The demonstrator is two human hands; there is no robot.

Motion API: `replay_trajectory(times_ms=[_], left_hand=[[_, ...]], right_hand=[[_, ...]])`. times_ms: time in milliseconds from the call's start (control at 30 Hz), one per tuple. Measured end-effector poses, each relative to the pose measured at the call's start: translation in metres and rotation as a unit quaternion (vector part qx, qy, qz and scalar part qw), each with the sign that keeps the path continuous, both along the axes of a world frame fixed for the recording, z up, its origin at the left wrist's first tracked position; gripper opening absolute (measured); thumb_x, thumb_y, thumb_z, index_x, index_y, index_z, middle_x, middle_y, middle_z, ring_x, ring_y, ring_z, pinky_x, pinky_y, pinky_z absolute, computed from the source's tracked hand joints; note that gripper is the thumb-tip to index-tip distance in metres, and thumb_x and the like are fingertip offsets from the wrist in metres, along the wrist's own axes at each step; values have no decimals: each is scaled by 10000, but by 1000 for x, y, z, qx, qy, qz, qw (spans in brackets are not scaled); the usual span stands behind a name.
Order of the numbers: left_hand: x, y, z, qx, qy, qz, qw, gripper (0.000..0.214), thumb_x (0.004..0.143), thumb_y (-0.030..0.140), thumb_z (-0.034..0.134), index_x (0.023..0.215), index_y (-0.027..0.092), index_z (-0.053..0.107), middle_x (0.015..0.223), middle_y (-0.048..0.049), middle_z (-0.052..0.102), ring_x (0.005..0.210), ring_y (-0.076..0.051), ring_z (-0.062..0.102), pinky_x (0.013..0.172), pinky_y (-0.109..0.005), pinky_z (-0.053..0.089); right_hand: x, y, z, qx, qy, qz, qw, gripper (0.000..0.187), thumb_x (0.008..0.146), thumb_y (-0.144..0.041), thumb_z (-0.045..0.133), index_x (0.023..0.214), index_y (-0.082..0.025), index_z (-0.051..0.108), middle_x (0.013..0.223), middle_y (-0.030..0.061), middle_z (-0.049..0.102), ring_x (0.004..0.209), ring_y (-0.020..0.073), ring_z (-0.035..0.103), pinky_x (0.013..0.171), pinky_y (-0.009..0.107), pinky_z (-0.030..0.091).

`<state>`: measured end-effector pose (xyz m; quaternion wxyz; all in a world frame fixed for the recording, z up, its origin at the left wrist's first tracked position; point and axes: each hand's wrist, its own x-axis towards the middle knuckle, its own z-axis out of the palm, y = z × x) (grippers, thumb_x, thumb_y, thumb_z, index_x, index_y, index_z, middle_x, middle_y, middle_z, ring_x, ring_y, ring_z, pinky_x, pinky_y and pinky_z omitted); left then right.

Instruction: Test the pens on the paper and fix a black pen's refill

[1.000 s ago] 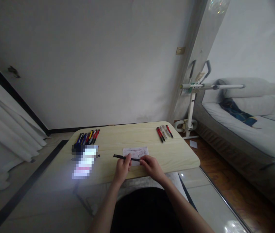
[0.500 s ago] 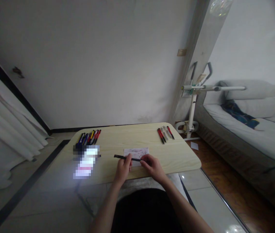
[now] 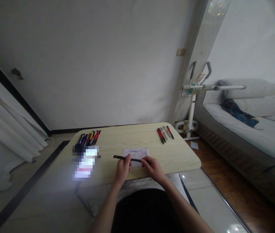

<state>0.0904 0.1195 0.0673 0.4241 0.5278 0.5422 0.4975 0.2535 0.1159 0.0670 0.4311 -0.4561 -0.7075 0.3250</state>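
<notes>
On the table [image 3: 110,139]: one paper [image 3: 136,151], marked; above it, one black pen [image 3: 136,160], crosswise, gripped in the left hand [image 3: 123,168], right end pinched by the right hand [image 3: 153,167].

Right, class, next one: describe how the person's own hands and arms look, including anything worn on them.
The left hand and right hand are ungloved, and both forearms are bare, with no sleeves in view. No watch or bracelet shows; rings are too small to tell. Black clothing shows between the arms.
</notes>
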Motion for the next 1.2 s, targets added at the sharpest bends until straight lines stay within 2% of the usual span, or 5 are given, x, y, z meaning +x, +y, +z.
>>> replay_trajectory(times_ms=[533,700,800,967,1200], left_hand=[[10,-1,12,-24,-120,-2,992,456,737,533,480,479,159,447,365,45,384,345,-68,378,381,-207,276],[20,-2,22,-62,-399,-63,913,461,758,516,461,476,182,314,408,79,240,349,-40,245,382,-202,248],[21,1,20,-88,-462,-76,879,421,747,485,503,513,183,327,436,84,217,358,-39,210,373,-198,226],[26,5,6,-111,-445,-97,883,453,739,513,500,486,184,319,409,79,243,353,-42,233,379,-211,221],[39,0,-3,-66,-326,-60,941,428,725,530,505,520,170,397,391,77,317,344,-47,287,382,-219,192]], right_hand=[[1,4,1,-54,146,-6,988,219,712,-342,592,856,-181,561,756,13,572,687,139,513,640,267,416],[-5,5,4,-47,229,5,972,300,702,-367,605,936,-200,519,713,-5,542,651,127,503,604,255,413],[-11,7,2,-38,246,-21,968,275,702,-374,604,900,-200,522,711,-5,537,643,124,498,600,255,415],[-16,10,-6,-56,252,-54,965,248,696,-402,600,787,-184,525,669,-6,537,603,120,494,559,248,408],[-11,11,-14,-102,294,-76,947,262,679,-391,620,804,-183,522,598,-21,539,548,110,499,505,230,392]])
